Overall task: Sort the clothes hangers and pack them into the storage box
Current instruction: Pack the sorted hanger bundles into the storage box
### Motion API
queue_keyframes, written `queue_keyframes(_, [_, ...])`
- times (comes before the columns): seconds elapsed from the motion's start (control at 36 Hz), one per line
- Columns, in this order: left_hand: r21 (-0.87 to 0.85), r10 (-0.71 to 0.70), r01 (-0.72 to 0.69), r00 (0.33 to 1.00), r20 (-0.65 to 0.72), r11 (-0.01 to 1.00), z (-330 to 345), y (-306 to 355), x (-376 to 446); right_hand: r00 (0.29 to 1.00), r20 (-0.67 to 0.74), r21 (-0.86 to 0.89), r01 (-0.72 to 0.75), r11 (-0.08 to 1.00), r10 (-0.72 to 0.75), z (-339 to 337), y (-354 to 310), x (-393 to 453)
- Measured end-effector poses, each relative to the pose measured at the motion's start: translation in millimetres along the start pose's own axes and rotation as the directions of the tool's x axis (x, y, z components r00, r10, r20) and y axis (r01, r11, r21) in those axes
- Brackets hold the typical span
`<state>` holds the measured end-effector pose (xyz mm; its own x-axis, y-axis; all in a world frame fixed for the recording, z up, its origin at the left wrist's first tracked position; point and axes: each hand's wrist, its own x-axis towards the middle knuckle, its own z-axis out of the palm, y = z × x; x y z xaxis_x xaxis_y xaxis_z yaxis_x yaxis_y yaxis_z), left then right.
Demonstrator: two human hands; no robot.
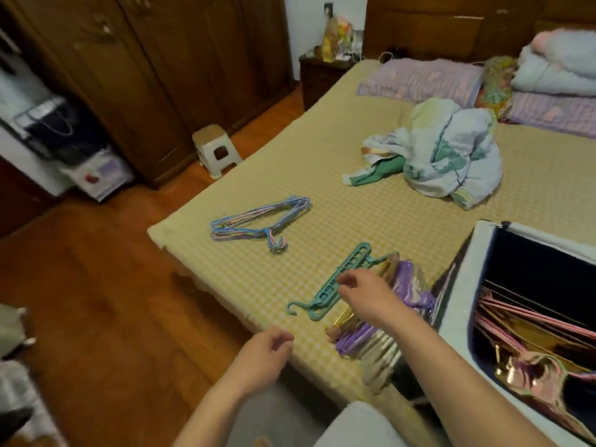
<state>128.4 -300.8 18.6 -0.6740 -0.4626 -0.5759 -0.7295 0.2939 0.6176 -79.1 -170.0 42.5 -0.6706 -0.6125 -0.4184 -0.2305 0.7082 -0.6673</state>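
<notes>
- Head view, bedside: a teal multi-hole hanger point(332, 280) lies flat near the corner of the bed point(258, 275), its hooked end pointing toward the mattress edge. Rigid moulded plastic by the look of it — likely light, stiff and not fragile, though the hooks would snag on neighbours; the slotted bar in the middle seems the surest place to grasp.
- Just beside and partly under it sits a mixed stack of hangers point(380, 321), purple, gold and pale, pressed close together and reaching toward the bed's near edge. Lifted as a bundle they would probably fan out and slip, so a grip near the gathered necks looks wiser than one at the arms.
- Well apart, farther up the mattress, a bundle of thin hangers point(258, 222) in blue and pink lies already grouped, hooks aligned — springy and prone to tangle, in all likelihood.
- The right hand point(361, 291) hovers over the teal hanger with fingers loosely curled; it appears to hold nothing, though contact at the fingertips cannot be ruled out.
- The left hand point(264, 356) hangs off the bed's edge, fingers loosely curled, empty.
- At the right, the storage box point(461, 304) stands open beside the stack, pink and gold hangers already laid inside.
- Beyond: a crumpled quilt point(445, 159), pillows at the headboard, a small stool point(216, 150) on the wooden floor.
</notes>
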Motion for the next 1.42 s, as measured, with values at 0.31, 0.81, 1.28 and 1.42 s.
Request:
queue_keyframes(0.31, [-0.104, -0.136, 0.124, 0.984, -0.113, 0.987, -184, -127, -7, 0.987, 0.154, -0.088, -0.038, 0.995, 0.051, 141, -150, 42])
queue_keyframes(0.81, [-0.044, -0.25, 0.255, 0.963, 0.098, 0.966, -294, -136, 150, 0.951, 0.164, -0.045, -0.26, 0.965, 0.264, 145, -198, 235])
queue_keyframes(1.28, [0.733, 0.128, -0.45, 0.883, 0.452, 0.511, -243, -125, 598, 0.723, 0.041, 0.212, -0.681, 0.701, 0.69, 188, -157, 359])
queue_keyframes(1.42, [0.719, 0.146, -0.514, 0.847, 0.511, 0.469, -241, -143, 641, 0.66, 0.108, 0.243, -0.743, 0.624, 0.743, 212, -152, 361])
